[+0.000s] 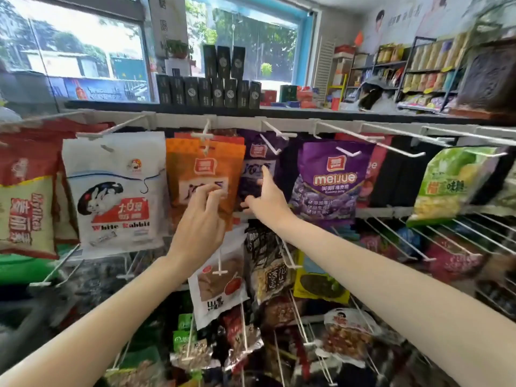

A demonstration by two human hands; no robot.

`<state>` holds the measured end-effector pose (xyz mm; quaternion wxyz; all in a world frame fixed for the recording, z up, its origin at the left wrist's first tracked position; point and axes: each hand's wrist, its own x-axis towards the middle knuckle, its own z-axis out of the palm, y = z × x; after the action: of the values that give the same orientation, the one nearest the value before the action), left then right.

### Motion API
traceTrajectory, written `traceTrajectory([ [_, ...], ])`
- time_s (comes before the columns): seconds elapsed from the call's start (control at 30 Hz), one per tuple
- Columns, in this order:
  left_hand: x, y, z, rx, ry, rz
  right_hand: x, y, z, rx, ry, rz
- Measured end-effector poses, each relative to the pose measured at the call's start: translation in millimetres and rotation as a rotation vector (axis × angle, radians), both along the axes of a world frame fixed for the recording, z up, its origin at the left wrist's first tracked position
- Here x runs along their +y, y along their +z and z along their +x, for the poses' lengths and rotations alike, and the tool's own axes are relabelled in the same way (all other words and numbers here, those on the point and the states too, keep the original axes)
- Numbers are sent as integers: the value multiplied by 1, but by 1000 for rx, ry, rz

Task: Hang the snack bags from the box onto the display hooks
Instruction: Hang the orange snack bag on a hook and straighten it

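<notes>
An orange snack bag (pixel 195 163) hangs on a white hook (pixel 206 136) in the top row of the display rack. My left hand (pixel 199 219) is against its lower front, fingers loosely bent on the bag. To its right hangs a dark purple bag (pixel 255 160) on the neighbouring hook (pixel 275 141). My right hand (pixel 266 199) touches this bag's front with the index finger stretched up and the other fingers curled at its lower edge. The box is not in view.
A white rabbit candy bag (pixel 117 188) hangs left of the orange one, a purple Meijue bag (pixel 332 180) and a green bag (pixel 452 180) to the right. Bare white hooks (pixel 391 141) jut out at the upper right. Lower rows hold several more bags.
</notes>
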<state>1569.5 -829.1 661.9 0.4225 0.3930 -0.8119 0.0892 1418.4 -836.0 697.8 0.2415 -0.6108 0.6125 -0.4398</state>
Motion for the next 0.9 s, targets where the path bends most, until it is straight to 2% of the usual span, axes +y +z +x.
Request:
traceTrajectory([
  [0.1,15,-23,-36,-113,-120,66,26,-19,-32,-30,126,134],
  [0.23,43,-54,-106,-243,-281,111,71,-49,-95,184,164,238],
  [0.4,83,-120,-210,-425,-315,261,119,-122,-218,53,106,463],
  [0.57,136,-224,-322,-589,-335,482,191,-243,-357,-54,-15,792],
  [0.73,189,-331,-391,-815,-334,722,275,-372,-448,25,-135,1216],
  [0.8,202,-374,-404,-881,-276,826,296,-424,-462,37,-205,1274],
  [0.9,217,-435,-402,-882,-173,1038,320,-503,-456,35,-174,1283],
])
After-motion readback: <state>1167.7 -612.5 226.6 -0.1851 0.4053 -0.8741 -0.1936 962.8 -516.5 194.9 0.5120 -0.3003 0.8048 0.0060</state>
